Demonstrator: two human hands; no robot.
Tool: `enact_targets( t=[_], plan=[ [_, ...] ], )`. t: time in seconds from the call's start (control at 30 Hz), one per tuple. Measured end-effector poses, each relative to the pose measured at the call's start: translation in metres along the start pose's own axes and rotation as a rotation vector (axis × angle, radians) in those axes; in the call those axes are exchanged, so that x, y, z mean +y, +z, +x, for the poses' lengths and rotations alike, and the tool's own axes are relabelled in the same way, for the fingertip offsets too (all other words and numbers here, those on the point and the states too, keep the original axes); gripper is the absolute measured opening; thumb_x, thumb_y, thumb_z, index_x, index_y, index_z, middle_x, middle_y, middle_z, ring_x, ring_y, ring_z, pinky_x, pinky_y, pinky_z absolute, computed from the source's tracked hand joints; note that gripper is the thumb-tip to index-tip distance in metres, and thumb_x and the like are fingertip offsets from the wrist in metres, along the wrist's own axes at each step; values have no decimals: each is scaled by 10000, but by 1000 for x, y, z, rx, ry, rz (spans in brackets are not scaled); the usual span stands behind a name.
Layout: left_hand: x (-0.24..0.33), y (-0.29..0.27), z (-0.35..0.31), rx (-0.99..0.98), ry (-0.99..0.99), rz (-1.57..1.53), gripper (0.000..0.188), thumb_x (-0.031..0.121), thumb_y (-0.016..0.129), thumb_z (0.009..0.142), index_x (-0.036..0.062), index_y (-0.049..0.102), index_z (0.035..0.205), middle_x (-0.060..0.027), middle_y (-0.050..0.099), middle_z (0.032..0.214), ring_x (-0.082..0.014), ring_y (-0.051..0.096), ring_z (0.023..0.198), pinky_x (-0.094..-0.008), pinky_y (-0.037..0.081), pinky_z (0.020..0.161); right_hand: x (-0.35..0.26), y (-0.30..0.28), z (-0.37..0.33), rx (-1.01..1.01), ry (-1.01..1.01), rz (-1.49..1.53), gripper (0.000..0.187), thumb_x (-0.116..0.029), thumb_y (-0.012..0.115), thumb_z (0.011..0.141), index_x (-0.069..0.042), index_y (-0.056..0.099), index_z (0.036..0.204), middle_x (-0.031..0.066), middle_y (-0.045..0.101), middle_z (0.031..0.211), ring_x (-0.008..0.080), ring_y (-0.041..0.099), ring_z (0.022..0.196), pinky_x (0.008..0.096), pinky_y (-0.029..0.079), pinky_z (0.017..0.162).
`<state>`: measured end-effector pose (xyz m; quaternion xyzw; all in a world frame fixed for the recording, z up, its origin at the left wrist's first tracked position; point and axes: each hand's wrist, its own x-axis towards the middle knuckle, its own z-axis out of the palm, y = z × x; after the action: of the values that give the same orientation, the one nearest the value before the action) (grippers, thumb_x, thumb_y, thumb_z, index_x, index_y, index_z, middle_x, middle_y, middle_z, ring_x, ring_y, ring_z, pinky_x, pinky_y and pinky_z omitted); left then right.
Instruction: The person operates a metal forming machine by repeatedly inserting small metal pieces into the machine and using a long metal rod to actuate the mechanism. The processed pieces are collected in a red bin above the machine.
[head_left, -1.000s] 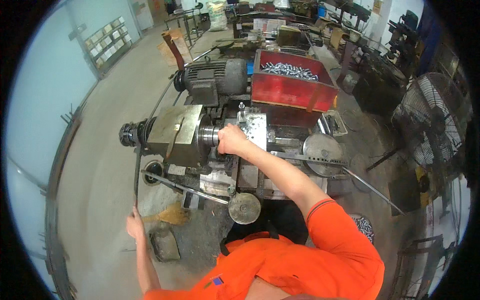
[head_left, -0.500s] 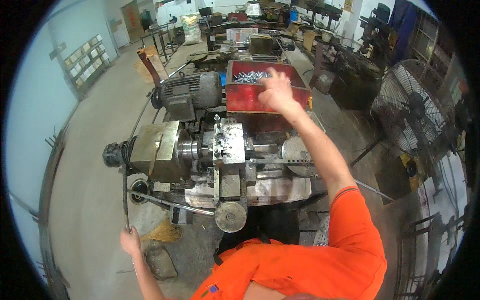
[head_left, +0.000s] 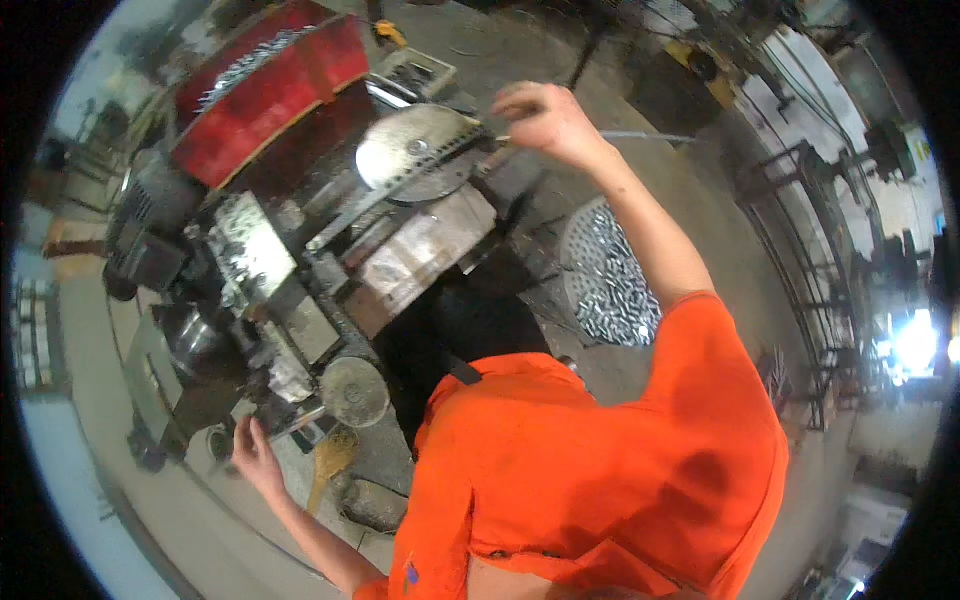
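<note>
My right hand [head_left: 552, 122] hangs in the air beyond the round metal disc [head_left: 420, 155] at the machine's right end. Its fingers are curled, and motion blur hides what lies in them. At lower left, my left hand [head_left: 258, 462] has its fingers apart and holds nothing I can see. It is close to the end of a metal bar [head_left: 300, 420] on the machine. The lathe-like machine's bright metal block [head_left: 255, 245] sits between my hands. A red box [head_left: 275, 115] of small shiny metal parts [head_left: 255, 65] stands at the far left.
Right of the machine, a perforated round tray [head_left: 580, 250] holds a heap of short silvery metal pieces [head_left: 620, 300]. A metal rack [head_left: 800, 220] stands at far right. On the floor near my left arm lie a straw brush [head_left: 335, 455] and a dusty pan-like object [head_left: 375, 500].
My view has swung right, bringing the tray of metal pieces in. My right hand has left the red box and its fingers have curled. My left hand has let go of the long rod.
</note>
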<state>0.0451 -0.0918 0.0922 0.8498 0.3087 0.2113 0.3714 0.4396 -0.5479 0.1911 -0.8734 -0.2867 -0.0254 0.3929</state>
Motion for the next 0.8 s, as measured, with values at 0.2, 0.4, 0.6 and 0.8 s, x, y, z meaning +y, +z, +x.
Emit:
enact_targets(
  t=[0.2, 0.4, 0.6, 0.8],
  plan=[
    [-24, 58, 26, -135, 58, 212, 174, 135, 555, 845, -7, 615, 925, -120, 606, 662, -176, 572, 599, -321, 460, 597, 187, 8, -149, -91, 489, -468, 327, -211, 602, 610, -74, 692, 892, 195, 644, 887, 348, 615, 865, 391, 497, 794],
    [-11, 58, 18, -57, 62, 297, 151, 138, 543, 855, 9, 606, 902, -68, 587, 647, -134, 529, 561, -288, 435, 562, 244, 64, -224, -616, 459, -814, 307, -231, 602, 641, 13, 657, 819, 274, 569, 1064, 363, 591, 960, 391, 484, 850],
    [-27, 60, 22, -1, 114, 334, 173, 148, 541, 857, 3, 614, 919, -90, 610, 650, -174, 561, 592, -316, 441, 596, 257, 85, -210, -483, 717, -762, 394, -246, 594, 694, -30, 634, 1020, 251, 469, 1214, 327, 498, 1116, 351, 415, 952],
    [-23, 57, 21, -45, -92, 352, 179, 165, 556, 846, 14, 624, 913, -106, 613, 659, -172, 558, 589, -316, 437, 592, 257, 93, -197, -549, 677, -828, 361, -239, 571, 726, -25, 647, 1006, 216, 424, 1305, 316, 439, 1194, 351, 398, 975]
  ],
)
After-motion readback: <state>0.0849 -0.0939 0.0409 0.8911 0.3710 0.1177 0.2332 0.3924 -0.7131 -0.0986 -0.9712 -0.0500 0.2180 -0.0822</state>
